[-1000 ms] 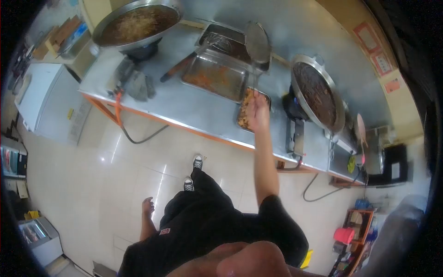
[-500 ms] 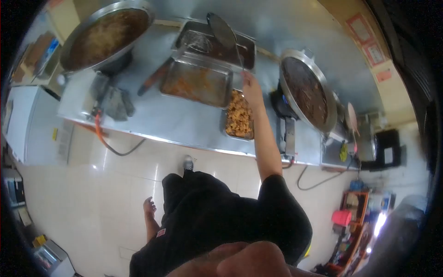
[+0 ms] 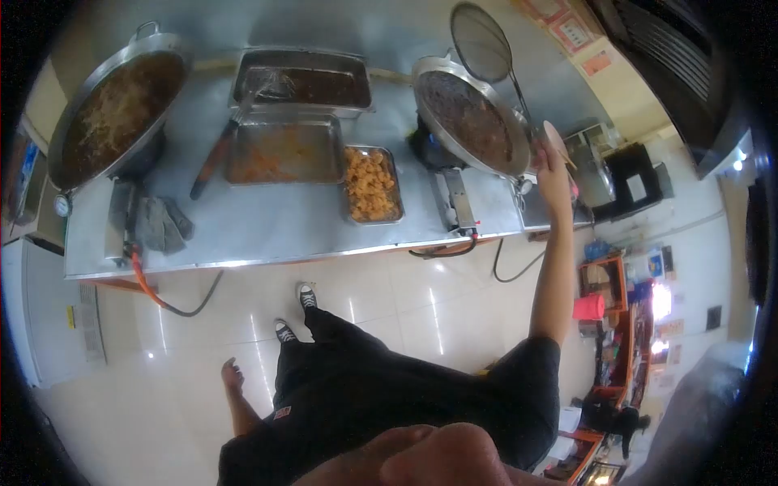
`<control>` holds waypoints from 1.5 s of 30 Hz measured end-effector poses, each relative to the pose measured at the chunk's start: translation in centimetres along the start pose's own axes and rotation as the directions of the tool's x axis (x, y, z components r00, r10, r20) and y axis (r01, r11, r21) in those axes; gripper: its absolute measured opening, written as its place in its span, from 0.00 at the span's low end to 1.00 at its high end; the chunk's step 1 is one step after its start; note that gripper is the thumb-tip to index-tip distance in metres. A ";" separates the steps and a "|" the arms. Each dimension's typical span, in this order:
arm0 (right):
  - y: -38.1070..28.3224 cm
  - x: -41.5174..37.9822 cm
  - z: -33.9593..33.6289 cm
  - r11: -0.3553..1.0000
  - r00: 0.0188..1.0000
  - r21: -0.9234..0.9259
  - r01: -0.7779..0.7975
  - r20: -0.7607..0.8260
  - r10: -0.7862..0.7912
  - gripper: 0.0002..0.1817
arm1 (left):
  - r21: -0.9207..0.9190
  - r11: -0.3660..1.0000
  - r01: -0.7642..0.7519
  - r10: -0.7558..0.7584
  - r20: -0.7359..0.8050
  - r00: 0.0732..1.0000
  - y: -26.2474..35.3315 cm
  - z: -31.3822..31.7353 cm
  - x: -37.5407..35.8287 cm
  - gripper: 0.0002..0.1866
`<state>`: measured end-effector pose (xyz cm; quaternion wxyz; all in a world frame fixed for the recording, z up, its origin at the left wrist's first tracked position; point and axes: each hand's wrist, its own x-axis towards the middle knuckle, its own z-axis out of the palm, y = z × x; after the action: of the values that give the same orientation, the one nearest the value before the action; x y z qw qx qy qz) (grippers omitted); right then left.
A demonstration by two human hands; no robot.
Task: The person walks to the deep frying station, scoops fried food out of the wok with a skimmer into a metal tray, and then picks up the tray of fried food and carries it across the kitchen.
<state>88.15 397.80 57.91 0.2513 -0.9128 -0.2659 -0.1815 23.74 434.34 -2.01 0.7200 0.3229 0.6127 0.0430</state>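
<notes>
My right hand (image 3: 553,162) is closed around the handle of a round mesh strainer (image 3: 481,42), which is raised over the far edge of the right pan (image 3: 468,117) of dark liquid. Down at my side, away from the counter, my left hand (image 3: 232,375) hangs with its fingers loosely curled and nothing visible in them. A small metal tray of fried pieces (image 3: 371,185) sits on the counter left of the right burner. Beside it is a shallow metal tray (image 3: 285,150) with orange residue.
At the left stands a large pan (image 3: 121,113) of bubbling liquid. A deep tray (image 3: 312,85) with a wire tool lies behind the shallow one. A grey cloth (image 3: 164,224), a red-handled tool (image 3: 212,162) and hoses are by the counter's front. Shelves (image 3: 616,324) stand right.
My right hand has carried the strainer rightward, from above the trays to the right pan. The view has shifted right, and both my shoes now show.
</notes>
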 end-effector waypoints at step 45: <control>8.7 -1.6 6.3 0.386 0.732 0.662 -0.642 0.381 0.564 0.07 | 0.011 1.000 0.028 -0.029 0.073 0.997 -0.5 -2.3 -1.0 0.15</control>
<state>93.17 394.29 48.94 0.6446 -0.7584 0.0226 0.0942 21.24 434.39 -1.53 0.7410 0.3193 0.5905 0.0178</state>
